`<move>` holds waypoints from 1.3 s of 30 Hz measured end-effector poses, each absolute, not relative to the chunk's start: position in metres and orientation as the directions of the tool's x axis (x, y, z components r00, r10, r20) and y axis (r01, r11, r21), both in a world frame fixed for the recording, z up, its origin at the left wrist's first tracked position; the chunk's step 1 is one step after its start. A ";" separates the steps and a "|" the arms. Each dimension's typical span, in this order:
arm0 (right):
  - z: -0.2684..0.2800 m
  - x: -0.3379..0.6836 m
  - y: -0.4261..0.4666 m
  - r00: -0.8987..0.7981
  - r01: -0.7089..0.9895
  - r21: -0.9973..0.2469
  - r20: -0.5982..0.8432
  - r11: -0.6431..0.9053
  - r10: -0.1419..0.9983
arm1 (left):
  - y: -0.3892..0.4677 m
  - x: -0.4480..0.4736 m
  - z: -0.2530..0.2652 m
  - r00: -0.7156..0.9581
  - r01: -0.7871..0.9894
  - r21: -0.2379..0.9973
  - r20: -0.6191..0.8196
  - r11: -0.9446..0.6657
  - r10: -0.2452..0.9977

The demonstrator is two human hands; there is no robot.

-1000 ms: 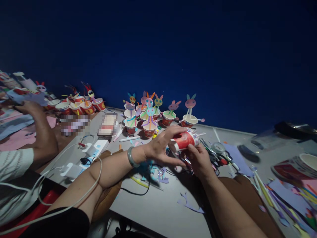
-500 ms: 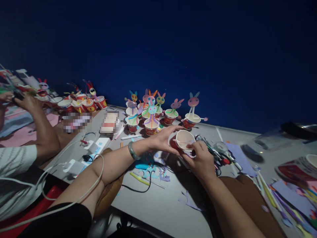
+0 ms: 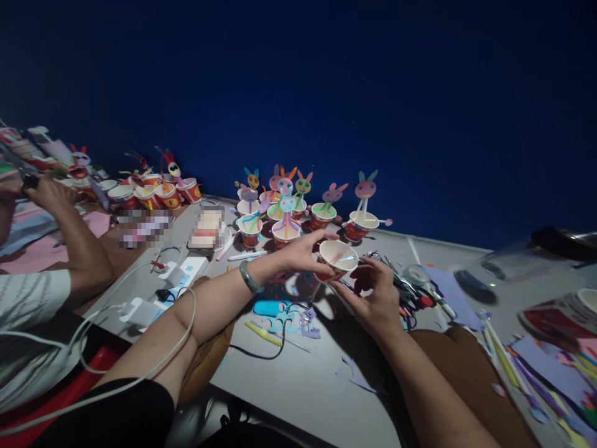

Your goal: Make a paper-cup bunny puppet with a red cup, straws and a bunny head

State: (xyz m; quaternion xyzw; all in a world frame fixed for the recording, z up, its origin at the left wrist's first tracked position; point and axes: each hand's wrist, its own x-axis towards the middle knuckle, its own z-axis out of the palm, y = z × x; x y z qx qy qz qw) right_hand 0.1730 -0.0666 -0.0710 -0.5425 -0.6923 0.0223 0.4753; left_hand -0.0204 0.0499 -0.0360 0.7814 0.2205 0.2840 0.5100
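Note:
Above the table a red-and-white paper cup (image 3: 329, 247), its mouth facing me, is held up between my two hands. My left hand (image 3: 305, 252) wraps round its left side, thumb and fingers on the wall. On the right, my right hand (image 3: 375, 292) has its thumb against the lower wall and its curled fingers at the right rim. A pale strip (image 3: 346, 259) lies inside the cup; its far end is hard to make out. Just behind stand several paper cups (image 3: 358, 234) with paper rabbit figures (image 3: 366, 189) on pipe-cleaner-like stems.
Paper scraps (image 3: 280, 320), a yellow pen (image 3: 262, 334) and a black cable lie below my hands. A tape roll (image 3: 414, 274) and tools sit right. At left are a power strip (image 3: 189, 274), white cables and a co-worker's arm (image 3: 86, 242). A blue wall stands behind.
The cup has tipped more upright, its opening now a flatter oval. My right hand's fingers have moved out from over the cup's mouth to its right rim.

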 end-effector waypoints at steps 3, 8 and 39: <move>-0.071 0.173 -0.067 0.093 0.651 -0.651 0.579 0.391 0.810 | 0.054 -0.024 -0.034 0.763 0.067 0.949 0.151 -0.309 0.629; -0.069 0.174 -0.066 0.123 0.594 -0.704 0.556 0.388 0.822 | 0.057 -0.030 -0.027 0.832 0.124 0.922 0.104 -0.366 0.544; -0.039 0.153 -0.082 0.100 0.441 -0.731 0.617 0.521 0.780 | 0.039 -0.027 -0.018 0.951 0.020 0.850 0.146 -0.526 0.273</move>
